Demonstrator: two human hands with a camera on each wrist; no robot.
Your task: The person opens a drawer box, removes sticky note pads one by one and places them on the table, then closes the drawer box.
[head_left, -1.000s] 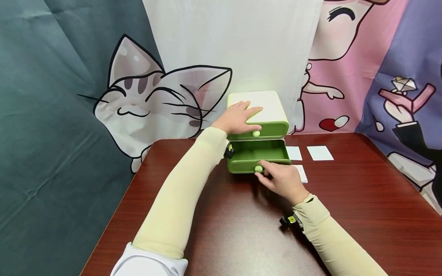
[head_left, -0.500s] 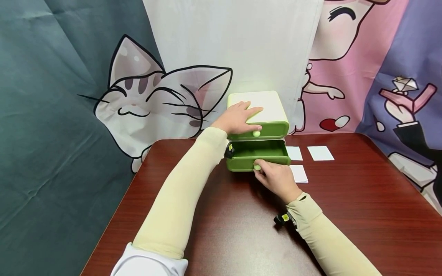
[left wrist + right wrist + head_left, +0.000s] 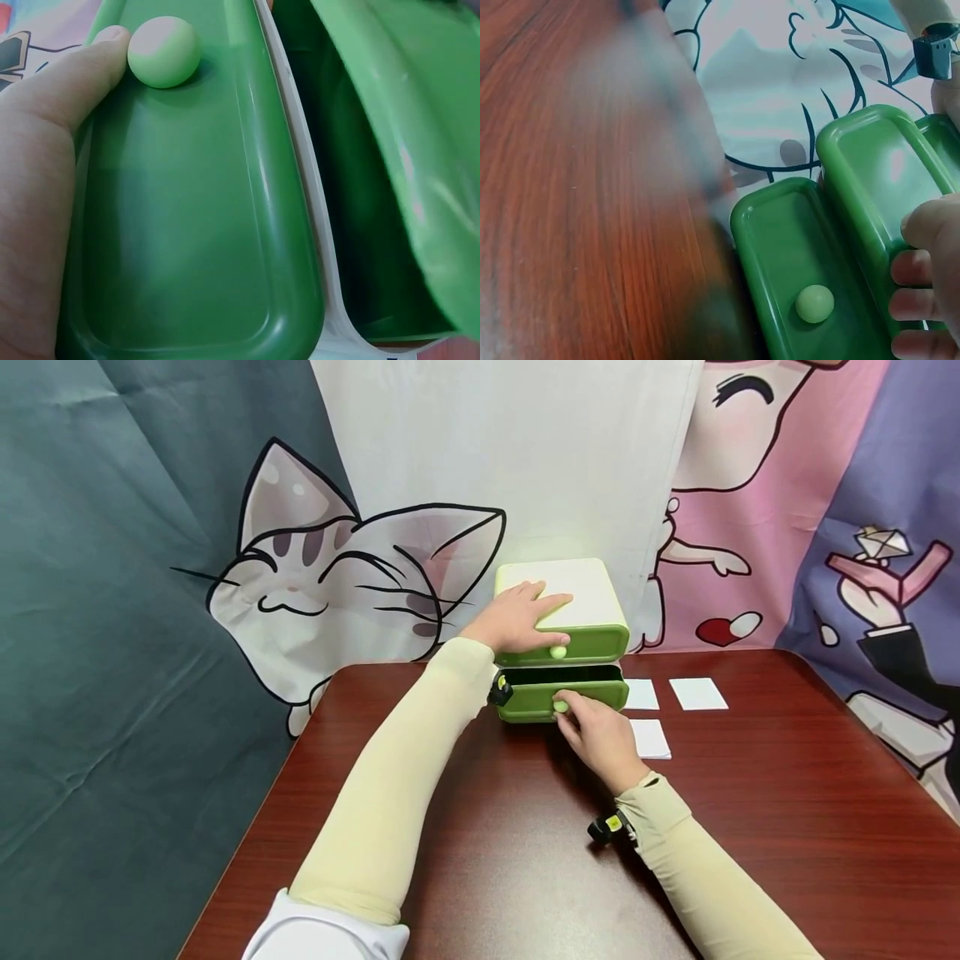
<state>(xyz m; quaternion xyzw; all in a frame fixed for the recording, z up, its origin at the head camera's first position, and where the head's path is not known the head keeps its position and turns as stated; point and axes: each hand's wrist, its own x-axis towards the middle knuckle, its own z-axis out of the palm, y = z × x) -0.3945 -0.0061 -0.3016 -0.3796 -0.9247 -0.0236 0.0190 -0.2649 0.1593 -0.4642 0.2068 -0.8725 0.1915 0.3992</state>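
A small drawer cabinet (image 3: 585, 593) with a pale top and green drawers stands at the back of the table. My left hand (image 3: 517, 617) rests on its top with fingers spread, the thumb beside the upper drawer's round knob (image 3: 164, 52). Below, a green drawer (image 3: 525, 700) is pulled partway out, showing a narrow dark gap. My right hand (image 3: 600, 731) pinches that drawer's light green knob (image 3: 561, 706) between thumb and index finger. In the right wrist view the fingers hide this knob. A lower drawer (image 3: 787, 247) with its own knob shows beneath it there.
Several white square cards lie right of the cabinet, one nearer (image 3: 650, 739) and one farther right (image 3: 697, 693). The dark red wooden table (image 3: 510, 860) reaches a printed cloth backdrop (image 3: 420, 435) behind.
The drawer under the upper one has slid inward, and its gap has narrowed. My right hand has moved forward with its knob. The left hand has stayed on the cabinet top.
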